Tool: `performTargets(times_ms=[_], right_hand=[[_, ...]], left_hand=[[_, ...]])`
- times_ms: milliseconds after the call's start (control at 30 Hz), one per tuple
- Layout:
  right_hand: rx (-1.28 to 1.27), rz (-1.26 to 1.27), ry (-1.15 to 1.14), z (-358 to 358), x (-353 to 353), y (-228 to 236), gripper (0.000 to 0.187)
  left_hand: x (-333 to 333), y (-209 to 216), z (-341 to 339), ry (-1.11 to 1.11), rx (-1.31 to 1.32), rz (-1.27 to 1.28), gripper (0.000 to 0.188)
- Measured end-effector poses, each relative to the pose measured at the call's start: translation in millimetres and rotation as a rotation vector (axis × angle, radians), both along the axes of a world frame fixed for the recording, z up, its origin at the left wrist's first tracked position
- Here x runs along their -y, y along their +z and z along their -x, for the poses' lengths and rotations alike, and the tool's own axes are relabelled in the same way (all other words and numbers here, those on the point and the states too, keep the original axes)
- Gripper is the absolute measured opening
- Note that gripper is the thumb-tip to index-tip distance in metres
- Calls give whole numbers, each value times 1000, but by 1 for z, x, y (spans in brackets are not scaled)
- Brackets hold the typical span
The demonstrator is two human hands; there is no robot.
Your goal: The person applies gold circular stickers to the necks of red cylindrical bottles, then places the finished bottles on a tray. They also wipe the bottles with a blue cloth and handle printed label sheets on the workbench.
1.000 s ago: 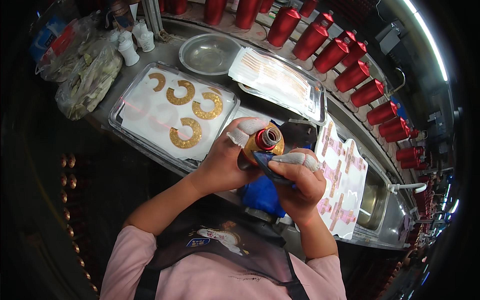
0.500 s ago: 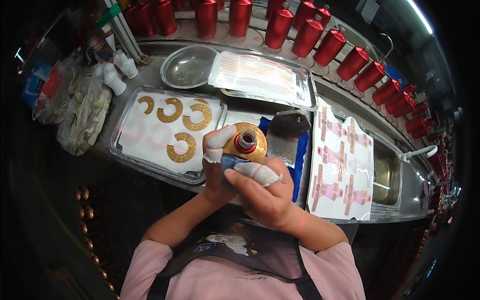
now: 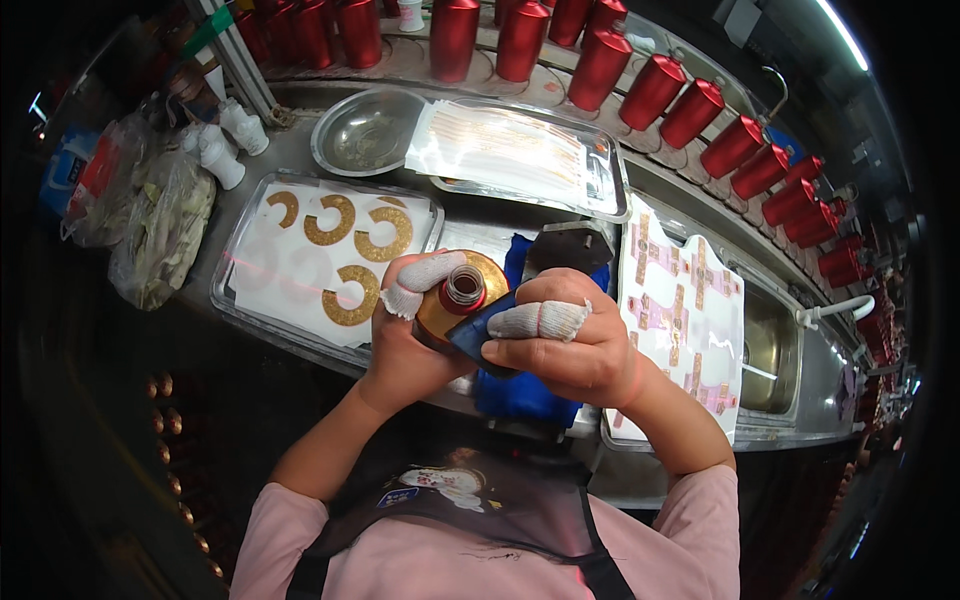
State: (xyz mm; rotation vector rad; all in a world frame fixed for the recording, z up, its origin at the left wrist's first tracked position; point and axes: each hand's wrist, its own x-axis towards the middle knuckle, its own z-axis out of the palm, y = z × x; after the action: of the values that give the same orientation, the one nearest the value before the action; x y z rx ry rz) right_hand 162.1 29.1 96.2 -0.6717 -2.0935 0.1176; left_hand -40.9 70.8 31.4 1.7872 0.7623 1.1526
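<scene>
My left hand (image 3: 405, 345) is wrapped round a bottle (image 3: 436, 320) with a gold shoulder and an uncapped threaded neck. The bottle's body is mostly hidden below the shoulder. Between the fingers of my right hand (image 3: 580, 350) is a dark blue flat scraper (image 3: 475, 338), its tip lying against the shoulder's near right side. White finger cots cover fingers on both hands. Left of the bottle, a metal tray (image 3: 436, 225) carries a white sheet with gold C-shaped labels (image 3: 350, 296). Behind my right hand lies a blue cloth (image 3: 530, 397).
Red bottles (image 3: 652, 92) line a curved conveyor at the back. A metal bowl (image 3: 335, 110) stands beside a tray of label strips (image 3: 500, 150). Pink-and-gold label sheets (image 3: 650, 385) lie to the right, before a sink with a white tap (image 3: 840, 308). Plastic bags (image 3: 160, 235) sit at left.
My left hand and the bottle have shifted slightly left. My right hand has swung outward to the right with the scraper, showing more blue cloth. Bottles on the conveyor have moved right.
</scene>
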Motion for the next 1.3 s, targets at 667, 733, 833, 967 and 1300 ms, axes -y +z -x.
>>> performTargets(times_ms=[667,733,833,967,1300], right_hand=[[35,164,328,-8,-28,6,14],[-38,197,325,-8,-29,7,12],[27,240,337,-9,-30,9,12],[-11,216,391,-14,-30,8,15],[-174,467,193,-13,6,8,23]], left_hand=[[-53,27,43,-656,-8,572,83],[-55,26,43,-672,-23,587,84],[-59,25,43,-729,25,567,86],[-62,24,41,-769,62,599,89],[-62,21,44,-757,9,728,95]])
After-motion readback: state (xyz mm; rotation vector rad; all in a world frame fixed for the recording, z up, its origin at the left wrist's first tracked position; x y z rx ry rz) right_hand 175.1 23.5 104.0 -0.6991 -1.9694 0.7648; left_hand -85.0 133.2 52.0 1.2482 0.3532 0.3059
